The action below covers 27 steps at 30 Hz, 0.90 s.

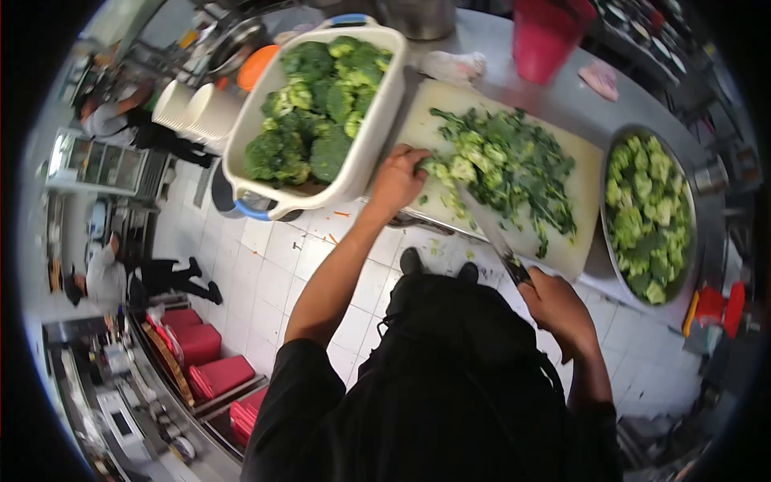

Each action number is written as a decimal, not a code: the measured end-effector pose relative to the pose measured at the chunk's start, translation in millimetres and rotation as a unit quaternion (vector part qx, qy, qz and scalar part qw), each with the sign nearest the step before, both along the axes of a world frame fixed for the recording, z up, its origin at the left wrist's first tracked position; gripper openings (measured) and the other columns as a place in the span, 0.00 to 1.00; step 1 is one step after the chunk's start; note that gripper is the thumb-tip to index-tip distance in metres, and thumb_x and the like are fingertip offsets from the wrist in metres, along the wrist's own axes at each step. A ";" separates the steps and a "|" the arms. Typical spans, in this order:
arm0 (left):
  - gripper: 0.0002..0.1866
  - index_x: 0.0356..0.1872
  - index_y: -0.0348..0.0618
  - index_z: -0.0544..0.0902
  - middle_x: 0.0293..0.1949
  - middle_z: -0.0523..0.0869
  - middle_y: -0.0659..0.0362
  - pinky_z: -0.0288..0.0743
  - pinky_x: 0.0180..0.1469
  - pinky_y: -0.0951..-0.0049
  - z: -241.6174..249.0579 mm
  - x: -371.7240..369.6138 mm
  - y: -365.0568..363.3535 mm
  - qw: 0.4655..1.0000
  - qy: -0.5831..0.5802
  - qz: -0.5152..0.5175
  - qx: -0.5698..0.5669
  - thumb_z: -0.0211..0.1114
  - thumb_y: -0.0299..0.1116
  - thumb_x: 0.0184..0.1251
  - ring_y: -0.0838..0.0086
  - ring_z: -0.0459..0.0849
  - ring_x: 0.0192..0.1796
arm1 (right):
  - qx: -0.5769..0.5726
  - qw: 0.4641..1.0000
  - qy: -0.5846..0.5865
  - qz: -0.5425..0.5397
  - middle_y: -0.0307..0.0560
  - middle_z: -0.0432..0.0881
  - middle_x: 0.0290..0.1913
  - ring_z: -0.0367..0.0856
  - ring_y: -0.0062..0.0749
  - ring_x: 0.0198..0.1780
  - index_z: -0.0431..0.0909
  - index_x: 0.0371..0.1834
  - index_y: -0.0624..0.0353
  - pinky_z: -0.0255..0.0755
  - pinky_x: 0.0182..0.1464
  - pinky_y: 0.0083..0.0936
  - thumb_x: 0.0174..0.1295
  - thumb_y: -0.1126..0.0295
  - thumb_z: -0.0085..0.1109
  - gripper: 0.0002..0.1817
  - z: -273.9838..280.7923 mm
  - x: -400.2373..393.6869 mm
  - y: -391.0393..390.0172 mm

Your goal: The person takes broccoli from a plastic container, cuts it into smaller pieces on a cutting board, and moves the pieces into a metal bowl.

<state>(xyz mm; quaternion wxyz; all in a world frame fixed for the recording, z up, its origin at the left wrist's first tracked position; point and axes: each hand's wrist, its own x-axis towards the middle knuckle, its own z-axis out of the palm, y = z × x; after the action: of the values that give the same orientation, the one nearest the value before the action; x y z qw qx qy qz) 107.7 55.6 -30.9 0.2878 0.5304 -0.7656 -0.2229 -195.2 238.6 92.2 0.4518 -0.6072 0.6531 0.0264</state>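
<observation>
The worker's right hand (560, 309) is closed around the handle of a knife (490, 223), its blade angled far and left over the board, probably so that the wrist lies easy. The left hand (399, 181) is well apart from the right, at the left edge of the board, fingers bent over a broccoli piece (427, 165). From where I stand, I cannot tell whether it is clamped on that piece or merely steadies it; the curl would suit keeping the fingertips clear of the edge.

Chopped broccoli (490, 161) lies across the cutting board (442, 98), directly in front of the worker, presumably central so that both hands reach it. A white tub (365, 165) of larger broccoli heads stands to the left, and a metal basin (681, 273) of smaller florets to the right, apparently so each side has its own stock. A red bucket (548, 40) stands on the far side of the counter (498, 60), seemingly kept out of the blade's path.

Count: one knife, one board, one tub, one basin, one red bucket; two other people (104, 273) at far left. Broccoli pieces overlap too much to count.
</observation>
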 end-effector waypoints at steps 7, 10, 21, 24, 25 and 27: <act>0.18 0.54 0.39 0.87 0.49 0.86 0.49 0.81 0.48 0.69 87.4 -11.2 13.6 0.984 0.154 0.077 -0.039 0.67 0.23 0.61 0.65 0.87 0.45 | 0.004 0.982 -0.111 -0.155 0.49 0.78 0.21 0.79 0.33 0.17 0.72 0.38 0.65 0.72 0.23 0.34 0.72 0.63 0.53 0.14 20.4 -19.4 12.2; 0.17 0.53 0.35 0.87 0.48 0.87 0.50 0.81 0.48 0.69 131.1 18.4 -2.0 0.969 0.181 0.142 -0.093 0.68 0.22 0.61 0.66 0.87 0.47 | -0.006 0.974 -0.132 -0.183 0.46 0.76 0.20 0.79 0.32 0.18 0.72 0.37 0.64 0.72 0.22 0.32 0.73 0.63 0.54 0.13 15.6 -27.4 11.9; 0.23 0.52 0.30 0.87 0.53 0.84 0.40 0.75 0.61 0.54 138.4 133.5 -76.2 0.895 -0.148 0.267 -0.324 0.76 0.38 0.63 0.45 0.83 0.55 | -0.038 0.964 -0.149 -0.218 0.51 0.77 0.23 0.80 0.38 0.20 0.75 0.43 0.68 0.74 0.25 0.37 0.73 0.65 0.54 0.13 -0.7 -55.6 23.9; 0.14 0.50 0.35 0.89 0.46 0.87 0.49 0.81 0.52 0.64 160.7 71.5 -65.7 0.930 -0.044 0.226 -0.287 0.73 0.27 0.64 0.59 0.87 0.47 | -0.034 0.959 -0.150 -0.238 0.51 0.77 0.23 0.80 0.39 0.20 0.75 0.42 0.68 0.74 0.26 0.38 0.73 0.65 0.54 0.14 -2.5 -58.2 28.4; 0.13 0.49 0.36 0.89 0.45 0.88 0.51 0.81 0.51 0.66 156.1 58.6 -66.6 0.939 -0.003 0.190 -0.286 0.72 0.24 0.63 0.62 0.88 0.46 | -0.033 0.959 -0.148 -0.240 0.51 0.77 0.23 0.80 0.39 0.20 0.75 0.43 0.68 0.74 0.26 0.38 0.73 0.65 0.54 0.14 -4.2 -58.7 29.0; 0.10 0.45 0.39 0.90 0.44 0.89 0.52 0.82 0.51 0.69 140.5 35.0 -76.7 0.958 0.097 0.101 -0.250 0.70 0.20 0.63 0.65 0.88 0.46 | -0.029 0.959 -0.144 -0.243 0.52 0.77 0.23 0.80 0.39 0.20 0.75 0.43 0.68 0.74 0.26 0.38 0.73 0.64 0.54 0.14 -6.7 -60.0 28.0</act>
<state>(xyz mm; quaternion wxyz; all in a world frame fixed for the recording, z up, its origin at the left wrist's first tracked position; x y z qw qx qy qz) 142.7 -21.1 109.6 0.5048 0.4921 -0.7079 -0.0443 -255.2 266.6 85.5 0.5160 -0.4408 0.7092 -0.1910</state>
